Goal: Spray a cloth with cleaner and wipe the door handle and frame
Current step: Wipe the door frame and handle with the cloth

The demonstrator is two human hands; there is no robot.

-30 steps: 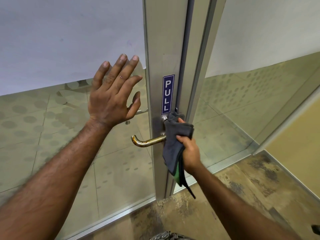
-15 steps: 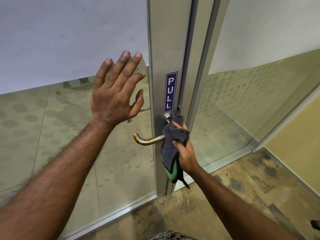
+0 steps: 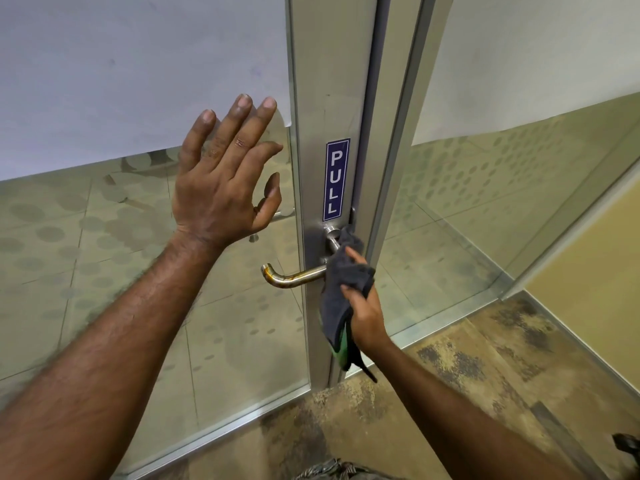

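Cloth [image 3: 341, 289]: grey, with a green layer showing at its lower edge; centre of the frame, bunched against the inner end of the door handle [image 3: 294, 278] where the lever meets the frame [image 3: 329, 98].
Right hand [image 3: 363, 313]: your fingers are curled closed round the cloth, pressing it to the handle's base.
Left hand [image 3: 221, 188]: fingers spread wide, palm toward the glass door panel [image 3: 104, 271], left of centre; holding nothing; contact with the glass cannot be told.
Handle: metal lever, its free end curving toward you, discoloured brownish.
Sign [image 3: 336, 180]: blue, "PULL", on the frame just above the handle.
Floor [image 3: 485, 375]: mottled brown, lower right of the frame.
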